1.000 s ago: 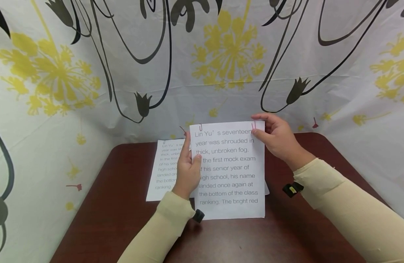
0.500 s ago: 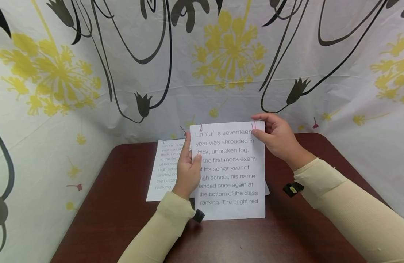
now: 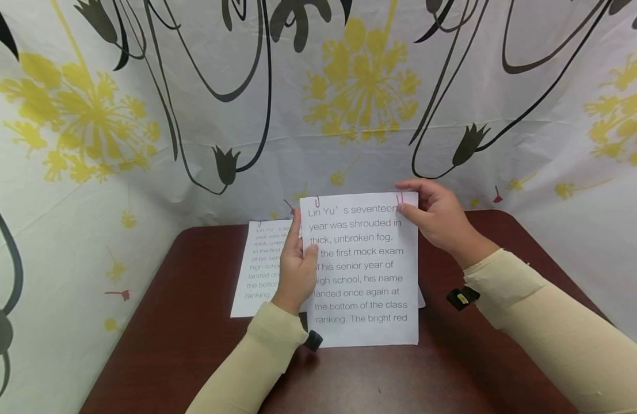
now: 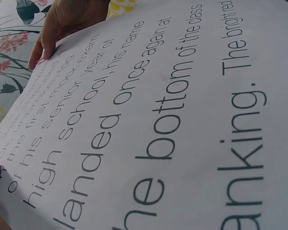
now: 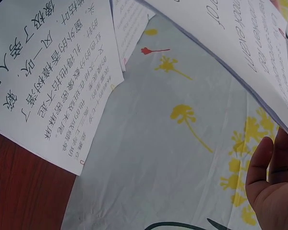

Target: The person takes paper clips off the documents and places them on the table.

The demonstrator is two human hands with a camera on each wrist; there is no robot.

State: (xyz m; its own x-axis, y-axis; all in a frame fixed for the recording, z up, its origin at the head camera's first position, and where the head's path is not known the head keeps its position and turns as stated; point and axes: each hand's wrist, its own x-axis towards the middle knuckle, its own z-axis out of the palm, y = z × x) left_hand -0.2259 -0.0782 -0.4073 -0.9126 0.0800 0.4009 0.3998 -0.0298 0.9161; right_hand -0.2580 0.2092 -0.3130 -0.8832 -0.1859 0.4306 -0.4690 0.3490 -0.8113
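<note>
My left hand (image 3: 296,273) grips the left edge of a stack of printed English sheets (image 3: 359,287), thumb in front and the other fingers behind. At the top right corner my right hand (image 3: 445,221) pinches the sheets by a pink paper clip (image 3: 400,198), its thumb on the front face. A reddish paper clip (image 3: 317,201) sits on the top left edge. The sheets are held up, facing me. In the right wrist view, the right hand (image 5: 276,187) shows beneath the stack's edge; its fingertips are hidden there.
Behind the held stack, another English printed sheet (image 3: 261,270) with a clip lies on the dark red-brown table (image 3: 194,345). A clipped sheet of Chinese text (image 5: 48,86) appears in the right wrist view. A patterned white cloth (image 3: 277,115) hangs at the table's back.
</note>
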